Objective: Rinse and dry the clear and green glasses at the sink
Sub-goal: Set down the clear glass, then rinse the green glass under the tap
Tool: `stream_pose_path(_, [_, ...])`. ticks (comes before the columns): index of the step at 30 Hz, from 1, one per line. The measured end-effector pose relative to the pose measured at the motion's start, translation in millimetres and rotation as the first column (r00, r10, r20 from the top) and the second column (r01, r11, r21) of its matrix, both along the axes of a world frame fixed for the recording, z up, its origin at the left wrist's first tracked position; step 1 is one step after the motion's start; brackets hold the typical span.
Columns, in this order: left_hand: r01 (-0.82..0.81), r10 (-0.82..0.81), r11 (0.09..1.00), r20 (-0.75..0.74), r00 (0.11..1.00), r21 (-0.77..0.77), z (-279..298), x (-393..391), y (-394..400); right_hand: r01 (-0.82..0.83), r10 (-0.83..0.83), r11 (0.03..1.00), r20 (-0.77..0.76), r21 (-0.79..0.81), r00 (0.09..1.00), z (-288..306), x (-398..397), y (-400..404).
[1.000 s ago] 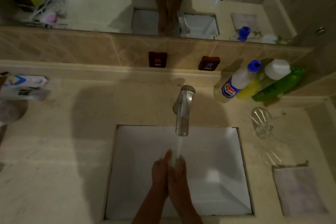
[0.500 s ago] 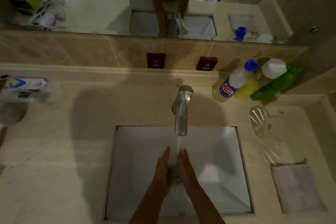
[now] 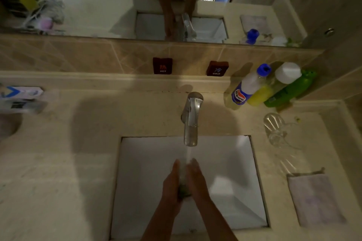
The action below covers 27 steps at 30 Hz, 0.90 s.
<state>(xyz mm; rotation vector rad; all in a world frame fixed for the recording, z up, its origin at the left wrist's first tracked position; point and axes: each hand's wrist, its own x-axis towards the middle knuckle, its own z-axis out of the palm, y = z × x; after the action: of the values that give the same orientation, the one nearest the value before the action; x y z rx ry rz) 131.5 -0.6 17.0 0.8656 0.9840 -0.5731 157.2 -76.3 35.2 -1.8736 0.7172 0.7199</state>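
Observation:
Over the white sink basin [image 3: 231,162], water runs from the chrome tap [image 3: 191,119] onto a green glass [image 3: 183,190] pressed between my two palms. My left hand [image 3: 171,184] lies flat against its left side and my right hand [image 3: 196,180] against its right side, fingers pointing toward the tap. Only a sliver of the greenish glass shows between them. The clear glass [image 3: 274,129] lies on its side on the counter right of the basin, untouched.
A folded pale cloth [image 3: 313,199] lies on the counter at the right front. Three bottles [image 3: 264,88] lean in the back right corner. Red HOT [image 3: 162,65] and COLD [image 3: 217,68] blocks sit on the ledge. Boxes [image 3: 21,100] lie at far left.
My palms have parted slightly from a tight press, so the green glass shows between them. They stay under the running water.

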Motion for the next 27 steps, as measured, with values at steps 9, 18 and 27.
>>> stream_pose_path(9, [-0.018,0.015,0.996,0.034,0.999,0.089,-5.9,7.8,-2.5,-0.016,0.009,0.997,0.090,0.077,0.996,1.0,-23.6,0.0])
stream_pose_path(18, [0.026,-0.029,0.999,0.059,0.998,0.046,-9.1,-1.3,1.2,0.029,-0.038,0.996,0.104,0.087,0.994,1.6,-25.8,3.3])
stream_pose_path(27, [0.061,-0.061,0.998,0.001,0.998,-0.022,3.6,6.3,5.3,0.008,0.005,0.987,-0.080,0.160,0.997,-7.9,-2.4,-5.6])
